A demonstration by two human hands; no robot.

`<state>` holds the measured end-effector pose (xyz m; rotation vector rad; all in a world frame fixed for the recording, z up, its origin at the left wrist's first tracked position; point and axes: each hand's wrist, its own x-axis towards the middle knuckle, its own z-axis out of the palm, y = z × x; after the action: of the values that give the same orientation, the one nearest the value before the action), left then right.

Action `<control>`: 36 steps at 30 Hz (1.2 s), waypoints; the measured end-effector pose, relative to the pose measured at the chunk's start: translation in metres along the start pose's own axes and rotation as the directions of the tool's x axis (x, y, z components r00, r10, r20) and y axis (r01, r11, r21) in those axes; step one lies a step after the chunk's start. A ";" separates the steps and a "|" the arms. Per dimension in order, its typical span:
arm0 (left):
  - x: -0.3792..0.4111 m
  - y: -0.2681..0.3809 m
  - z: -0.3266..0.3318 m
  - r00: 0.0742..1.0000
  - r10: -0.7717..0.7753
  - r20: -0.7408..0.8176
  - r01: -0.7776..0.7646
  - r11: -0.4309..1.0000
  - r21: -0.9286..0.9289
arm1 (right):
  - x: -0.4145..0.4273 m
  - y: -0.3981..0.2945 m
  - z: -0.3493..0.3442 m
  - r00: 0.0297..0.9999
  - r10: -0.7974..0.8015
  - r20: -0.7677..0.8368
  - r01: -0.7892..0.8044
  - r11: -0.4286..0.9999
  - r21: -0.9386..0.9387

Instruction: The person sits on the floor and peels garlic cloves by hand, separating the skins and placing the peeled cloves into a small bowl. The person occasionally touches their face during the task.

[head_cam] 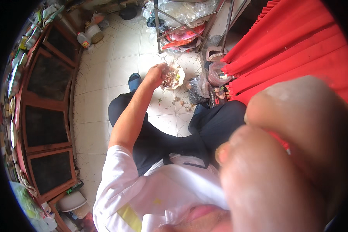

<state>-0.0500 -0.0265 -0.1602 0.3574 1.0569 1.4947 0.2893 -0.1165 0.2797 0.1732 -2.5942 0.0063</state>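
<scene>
My left hand reaches down to the floor, its fingers closed at the left rim of a white-rimmed container. Inside the container lie mixed scraps, brownish with some yellow and green bits. The fingertips are partly hidden, but they appear to grip the rim. Very close to the camera, my right hand is raised, large and blurred. Its fingers look bent, and whether anything is held there cannot be made out.
Loose scraps litter the tiles beside a plastic bag of dark material. A red curtain hangs at right. A metal rack with plastic bags stands ahead. Along the left runs a wooden cabinet; jugs stand beyond it.
</scene>
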 end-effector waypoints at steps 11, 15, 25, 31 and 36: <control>-0.074 0.055 0.130 0.995 -0.093 0.024 0.086 0.972 0.219 | -0.019 -0.032 0.024 0.806 0.052 0.589 -0.122 0.989 0.080; -0.036 0.038 0.143 0.975 -0.044 0.220 0.003 0.983 0.184 | 0.002 -0.018 0.050 0.718 0.019 0.696 -0.130 0.986 0.107; -0.016 0.009 0.142 0.979 -0.119 0.167 0.150 0.971 -0.185 | 0.052 0.026 0.114 0.596 -0.063 0.801 -0.224 0.944 0.241; 0.004 0.010 0.126 0.987 -0.082 0.139 0.119 0.951 -0.285 | 0.044 0.053 0.169 0.623 -0.146 0.768 -0.206 0.917 0.342; 0.032 0.015 0.144 0.983 -0.065 0.169 0.129 0.909 -0.397 | 0.045 0.081 0.180 0.586 -0.170 0.792 -0.149 0.939 0.311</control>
<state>0.0394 0.0625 -0.0823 0.1175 0.6102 1.5274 0.1489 -0.0488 0.1514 0.4015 -3.5157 0.5112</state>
